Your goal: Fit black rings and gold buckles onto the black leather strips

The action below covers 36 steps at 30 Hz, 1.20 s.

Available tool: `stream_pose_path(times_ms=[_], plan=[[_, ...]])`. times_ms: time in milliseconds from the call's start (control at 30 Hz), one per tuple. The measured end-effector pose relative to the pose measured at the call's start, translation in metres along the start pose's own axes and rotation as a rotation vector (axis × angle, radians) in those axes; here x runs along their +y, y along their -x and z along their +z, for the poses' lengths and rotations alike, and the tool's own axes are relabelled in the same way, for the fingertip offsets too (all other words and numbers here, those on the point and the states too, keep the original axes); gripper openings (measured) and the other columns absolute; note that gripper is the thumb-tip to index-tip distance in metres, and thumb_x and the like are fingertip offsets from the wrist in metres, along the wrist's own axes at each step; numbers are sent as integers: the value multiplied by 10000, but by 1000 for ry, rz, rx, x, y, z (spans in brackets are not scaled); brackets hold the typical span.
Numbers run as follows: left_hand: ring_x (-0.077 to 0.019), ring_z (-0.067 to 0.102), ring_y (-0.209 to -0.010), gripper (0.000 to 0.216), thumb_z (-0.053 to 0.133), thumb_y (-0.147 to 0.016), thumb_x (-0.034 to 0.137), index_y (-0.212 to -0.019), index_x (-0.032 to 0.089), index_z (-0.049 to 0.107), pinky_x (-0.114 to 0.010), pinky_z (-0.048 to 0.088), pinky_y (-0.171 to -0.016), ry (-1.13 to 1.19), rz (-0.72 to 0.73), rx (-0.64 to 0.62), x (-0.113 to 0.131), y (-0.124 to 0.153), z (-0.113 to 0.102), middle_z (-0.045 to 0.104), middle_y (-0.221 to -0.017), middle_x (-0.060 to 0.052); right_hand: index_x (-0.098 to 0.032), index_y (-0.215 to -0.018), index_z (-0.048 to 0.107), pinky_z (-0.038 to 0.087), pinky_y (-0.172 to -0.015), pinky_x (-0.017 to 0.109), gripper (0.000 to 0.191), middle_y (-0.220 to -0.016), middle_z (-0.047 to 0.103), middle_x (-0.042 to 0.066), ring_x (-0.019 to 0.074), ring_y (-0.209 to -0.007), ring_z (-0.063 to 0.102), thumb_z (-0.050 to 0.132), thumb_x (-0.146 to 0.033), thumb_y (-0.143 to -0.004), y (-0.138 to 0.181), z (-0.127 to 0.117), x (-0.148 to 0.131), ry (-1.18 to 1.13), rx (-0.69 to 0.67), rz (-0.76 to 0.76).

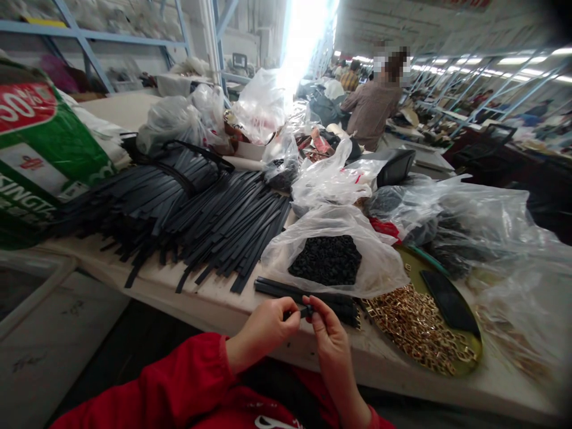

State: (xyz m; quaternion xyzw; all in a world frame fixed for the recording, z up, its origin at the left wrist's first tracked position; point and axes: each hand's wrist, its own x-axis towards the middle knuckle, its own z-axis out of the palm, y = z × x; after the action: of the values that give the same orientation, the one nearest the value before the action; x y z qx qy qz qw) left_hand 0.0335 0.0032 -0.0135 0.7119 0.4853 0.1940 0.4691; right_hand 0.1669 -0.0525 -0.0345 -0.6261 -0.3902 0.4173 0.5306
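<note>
Close to the table's front edge, my left hand [270, 328] is closed in a pinch on a black strap [304, 312]. The fingertips of my right hand [330, 336] pinch the strap's end, perhaps with a small black piece there too small to make out. Just behind my hands lies a bundle of black straps [279, 289], with gold at its right end. Beyond it, small black loops [326, 260] fill an open clear plastic bag [384, 268]. To the right, gold buckles [413, 325] lie in an olive round tray [476, 354] beside a flat black piece [449, 301].
Many loose black straps [236, 220] spread over the table's left half. A green printed sack [49, 149] stands at far left. Clear plastic bags [487, 208] crowd the back and right. A seated person [373, 110] is farther off, among blue metal frames.
</note>
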Motion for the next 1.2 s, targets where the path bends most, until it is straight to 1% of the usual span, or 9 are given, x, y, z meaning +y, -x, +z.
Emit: stream_pose_path(times_ms=[133, 233, 400, 600, 733, 900, 967, 1100, 1200], plan=[[-99, 465, -535, 224, 434, -786, 277, -679, 155, 589, -199, 277, -500, -16, 14, 11, 1, 9, -2, 548, -588, 26, -227, -1030, 624, 461, -791, 313, 325, -1054, 662, 59, 169, -852, 608, 627, -360, -733, 6, 2, -2, -263, -46, 211], [-99, 463, -529, 236, 433, -806, 292, -679, 164, 586, -197, 273, -490, -23, 39, -1, 2, 16, -1, 549, -583, 28, -221, -946, 649, 470, -746, 271, 271, -948, 695, 37, 145, -799, 618, 672, -336, -701, 11, 4, 2, -475, -60, 339], [-108, 487, -573, 236, 414, -832, 279, -700, 174, 579, -191, 306, -525, -30, 103, -15, 4, 26, 5, 578, -632, 14, -218, -937, 652, 465, -744, 223, 262, -853, 709, 8, 113, -770, 624, 665, -347, -710, 22, 8, 7, -580, -70, 362], [-116, 506, -605, 214, 421, -839, 279, -726, 182, 575, -194, 321, -550, -64, 157, -24, 4, 31, 7, 588, -666, 9, -205, -857, 670, 477, -789, 282, 222, -851, 708, 25, 148, -803, 635, 698, -318, -667, 30, 9, 1, -670, -75, 387], [-134, 525, -651, 228, 400, -855, 290, -773, 179, 582, -208, 341, -580, -71, 150, -22, 6, 34, 7, 600, -710, -11, -207, -844, 675, 477, -746, 275, 213, -843, 699, 24, 148, -780, 619, 691, -326, -668, 30, 10, 5, -647, -70, 373], [-150, 553, -805, 233, 411, -825, 193, -1028, 167, 523, -221, 401, -697, 134, 155, -130, 10, 32, 3, 617, -912, -43, -204, -862, 652, 451, -684, 244, 234, -815, 669, 6, 136, -729, 578, 689, -331, -670, 25, 3, 5, -396, 20, 238], [-145, 557, -780, 261, 408, -805, 151, -1053, 155, 489, -225, 407, -686, 162, 133, -135, 10, 28, 2, 616, -880, -41, -205, -813, 640, 445, -695, 251, 200, -783, 657, 0, 142, -732, 570, 684, -342, -673, 24, 2, 1, -308, 12, 165], [-132, 559, -714, 253, 403, -794, 144, -1040, 155, 463, -215, 406, -632, 185, 69, -123, 8, 20, 0, 620, -811, -25, -212, -779, 629, 443, -690, 277, 226, -744, 643, 6, 164, -713, 564, 670, -408, -672, 25, 0, -7, -233, -45, 113], [-121, 552, -641, 228, 409, -801, 184, -1022, 166, 461, -205, 395, -574, 201, 14, -180, 7, 16, -4, 624, -755, -5, -210, -841, 644, 424, -708, 280, 324, -734, 628, 19, 168, -726, 553, 509, -498, -779, 25, -6, -8, -206, -76, 71]])
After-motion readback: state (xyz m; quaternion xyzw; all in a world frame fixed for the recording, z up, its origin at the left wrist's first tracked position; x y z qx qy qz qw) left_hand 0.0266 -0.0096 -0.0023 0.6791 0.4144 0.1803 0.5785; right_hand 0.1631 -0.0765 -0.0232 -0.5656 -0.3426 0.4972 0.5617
